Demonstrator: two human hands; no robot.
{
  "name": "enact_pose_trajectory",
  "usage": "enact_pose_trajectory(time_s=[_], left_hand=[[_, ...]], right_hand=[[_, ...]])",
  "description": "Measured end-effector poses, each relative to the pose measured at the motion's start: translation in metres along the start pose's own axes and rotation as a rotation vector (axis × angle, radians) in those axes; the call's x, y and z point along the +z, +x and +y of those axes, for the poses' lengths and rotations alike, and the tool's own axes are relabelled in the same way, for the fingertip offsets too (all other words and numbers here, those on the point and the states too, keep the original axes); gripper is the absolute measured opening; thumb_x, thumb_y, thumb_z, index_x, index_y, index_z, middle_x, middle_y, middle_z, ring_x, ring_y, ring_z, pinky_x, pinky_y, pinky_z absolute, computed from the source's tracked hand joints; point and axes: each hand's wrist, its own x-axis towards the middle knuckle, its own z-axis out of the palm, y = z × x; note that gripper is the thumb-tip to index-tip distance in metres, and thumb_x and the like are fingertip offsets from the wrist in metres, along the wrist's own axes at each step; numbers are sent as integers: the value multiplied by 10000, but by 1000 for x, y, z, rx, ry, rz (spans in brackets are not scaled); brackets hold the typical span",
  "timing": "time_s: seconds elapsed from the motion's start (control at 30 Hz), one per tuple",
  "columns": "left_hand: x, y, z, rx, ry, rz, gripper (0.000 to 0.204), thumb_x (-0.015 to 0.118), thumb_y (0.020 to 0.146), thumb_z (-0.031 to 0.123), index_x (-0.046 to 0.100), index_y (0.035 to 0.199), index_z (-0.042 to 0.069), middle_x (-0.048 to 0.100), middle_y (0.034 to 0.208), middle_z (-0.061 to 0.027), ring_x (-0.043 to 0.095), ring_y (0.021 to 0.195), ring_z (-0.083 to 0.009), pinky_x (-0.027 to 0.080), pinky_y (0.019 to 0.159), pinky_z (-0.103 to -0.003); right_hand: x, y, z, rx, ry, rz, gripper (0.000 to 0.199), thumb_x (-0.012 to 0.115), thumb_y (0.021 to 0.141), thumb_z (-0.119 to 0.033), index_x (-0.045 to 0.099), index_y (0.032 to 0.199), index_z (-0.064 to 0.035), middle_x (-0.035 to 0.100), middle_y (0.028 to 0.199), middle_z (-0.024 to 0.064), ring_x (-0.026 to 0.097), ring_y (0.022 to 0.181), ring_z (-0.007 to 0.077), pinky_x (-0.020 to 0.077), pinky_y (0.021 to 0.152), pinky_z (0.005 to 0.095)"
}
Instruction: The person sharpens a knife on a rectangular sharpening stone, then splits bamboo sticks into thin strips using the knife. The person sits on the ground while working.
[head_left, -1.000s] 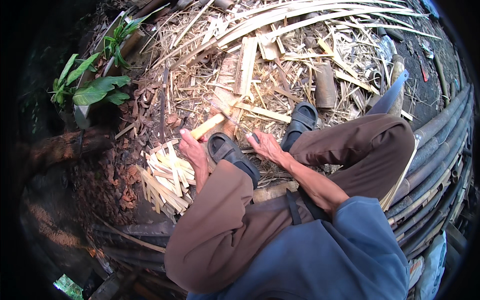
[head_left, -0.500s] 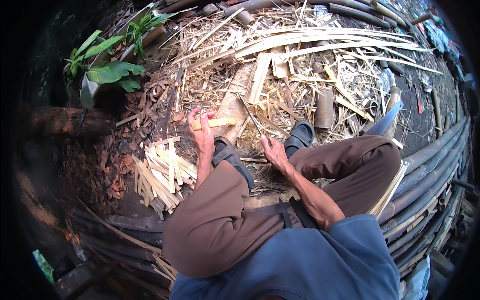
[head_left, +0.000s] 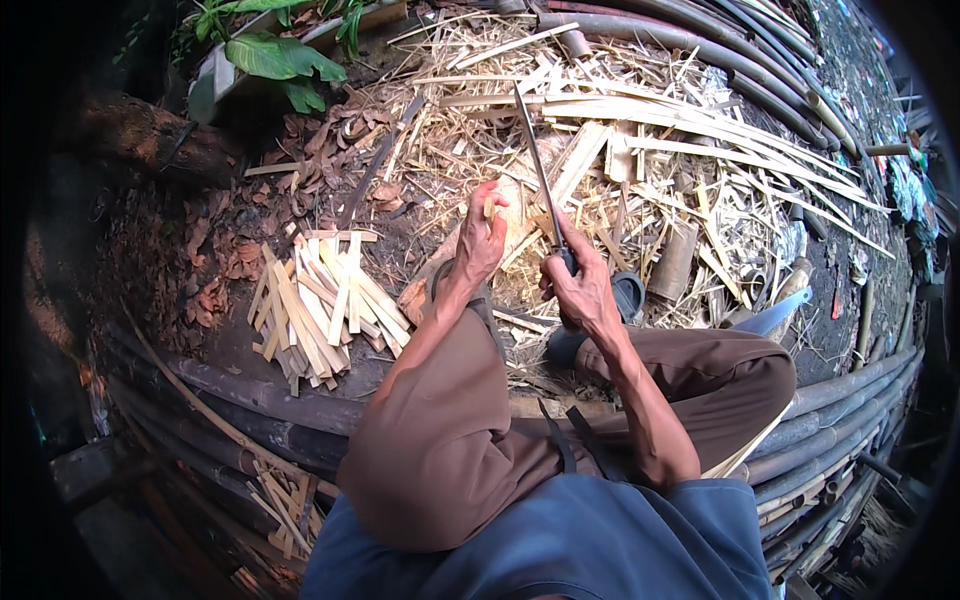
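Observation:
My left hand (head_left: 481, 238) is closed around a short bamboo piece (head_left: 489, 208), seen nearly end-on between the fingers. To its right, my right hand (head_left: 580, 280) grips the dark handle of a long knife (head_left: 538, 158). The narrow blade points away from me and slightly left, apart from the bamboo piece. Below both hands a pale wooden log (head_left: 514, 200) lies on the ground, partly hidden by my left hand. On the left rests a pile of split bamboo pieces (head_left: 325, 300).
Long bamboo strips (head_left: 690, 120) and shavings cover the ground ahead. A saw (head_left: 775, 314) with a bluish blade lies right of my knee, near a bamboo section (head_left: 674, 262). Bamboo poles (head_left: 820, 430) are stacked beside me. A leafy plant (head_left: 285, 55) grows at the far left.
My hands have come closer together. The bamboo piece has turned from lying sideways to nearly end-on, and the knife is lifted and points farther forward. The whole view has shifted.

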Motion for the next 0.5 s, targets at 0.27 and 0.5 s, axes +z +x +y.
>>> enact_pose_trajectory(time_s=[0.27, 0.5], left_hand=[[-8, -9, 26, -263, -223, -255, 234, 687, 945, 254, 583, 1011, 54, 575, 801, -83, 537, 664, -140, 447, 603, -326], [-11, -10, 35, -170, -205, -306, 262, 690, 923, 250, 540, 971, 40, 515, 780, -98, 533, 661, -210, 441, 626, -362]], right_hand=[[21, -12, 4, 216, 370, -19, 514, 374, 1094, -415, 531, 1400, -33, 417, 635, -58, 403, 535, 52, 348, 457, 252], [19, -19, -12, 329, 459, -114, 431, 355, 1095, -422, 555, 1176, -49, 420, 641, -49, 401, 517, 50, 343, 450, 236]])
